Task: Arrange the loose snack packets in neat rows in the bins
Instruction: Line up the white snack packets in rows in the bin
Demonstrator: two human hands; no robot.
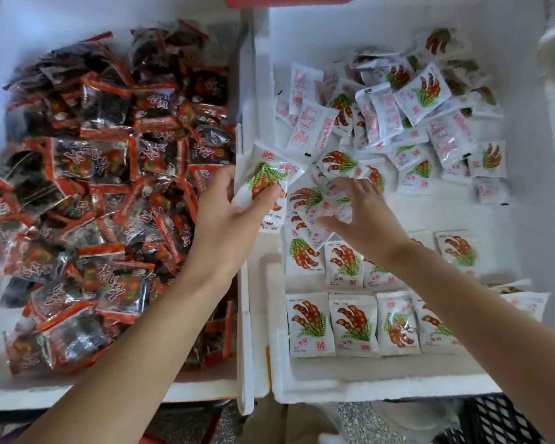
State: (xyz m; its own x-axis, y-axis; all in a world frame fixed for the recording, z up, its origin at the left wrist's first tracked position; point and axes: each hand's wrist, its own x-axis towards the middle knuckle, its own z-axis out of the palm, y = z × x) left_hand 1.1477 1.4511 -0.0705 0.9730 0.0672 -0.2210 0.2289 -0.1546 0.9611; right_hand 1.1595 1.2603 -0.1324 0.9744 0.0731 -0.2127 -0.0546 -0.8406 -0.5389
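Observation:
Two white foam bins stand side by side. The right bin (382, 382) holds white snack packets printed with brown pods and green leaves. A neat row of them (353, 325) lies along its near side, a second row (343, 264) behind it, and a loose heap (407, 110) at the back. My left hand (228, 216) pinches a small stack of white packets (263, 177) over the bins' shared edge. My right hand (362, 213) reaches into the loose packets, fingers spread on a white packet (314, 209).
The left bin (77, 389) is piled with several dark packets with orange-red ends (109, 193), all jumbled. A red edge (289, 0) shows at the top. A speckled floor and a black crate (494, 421) lie below the bins.

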